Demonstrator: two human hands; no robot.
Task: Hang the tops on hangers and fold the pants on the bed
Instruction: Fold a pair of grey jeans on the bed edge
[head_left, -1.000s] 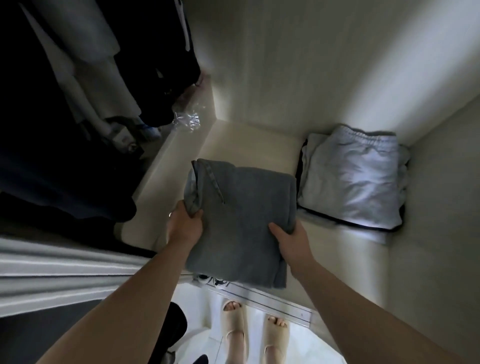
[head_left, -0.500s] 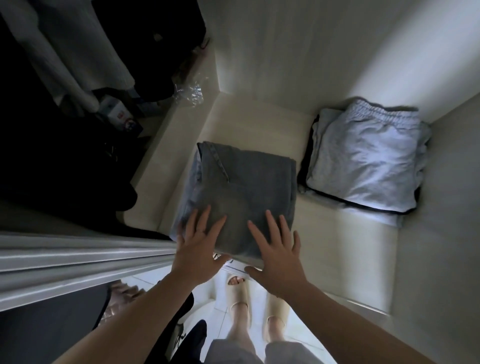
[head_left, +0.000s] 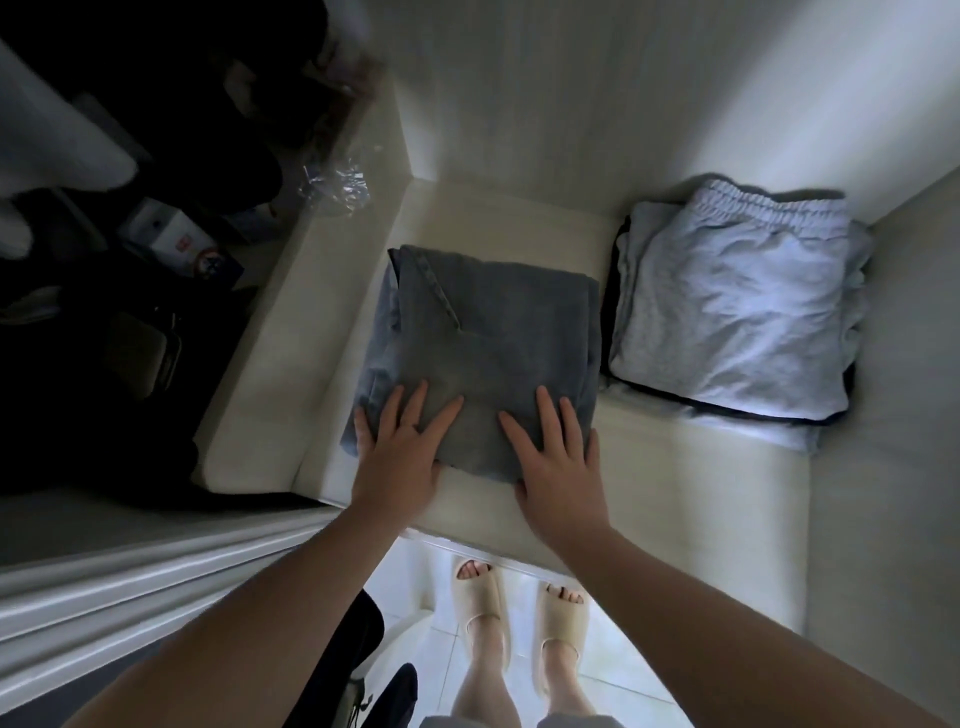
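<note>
Folded grey-blue jeans (head_left: 493, 332) lie flat on a cream wardrobe shelf (head_left: 675, 493). My left hand (head_left: 400, 452) presses on the near left corner of the jeans with straight, spread fingers. My right hand (head_left: 556, 462) lies flat on the near right part, fingers straight as well. To the right, a stack of folded light grey sweatpants (head_left: 737, 312) rests against the shelf's right wall, elastic waistband at the back, a dark garment under it.
Dark hanging clothes (head_left: 171, 78) and small boxes (head_left: 171, 234) fill the compartment to the left, behind a cream divider (head_left: 311, 291) with crumpled clear plastic (head_left: 337, 187) on it. A sliding door track (head_left: 130, 597) runs at lower left. My sandalled feet (head_left: 519, 597) stand on white tiles.
A second ago both hands gripped the jeans by their near edge over the shelf front. The jeans now lie further in on the shelf, and both hands have flattened on top of them.
</note>
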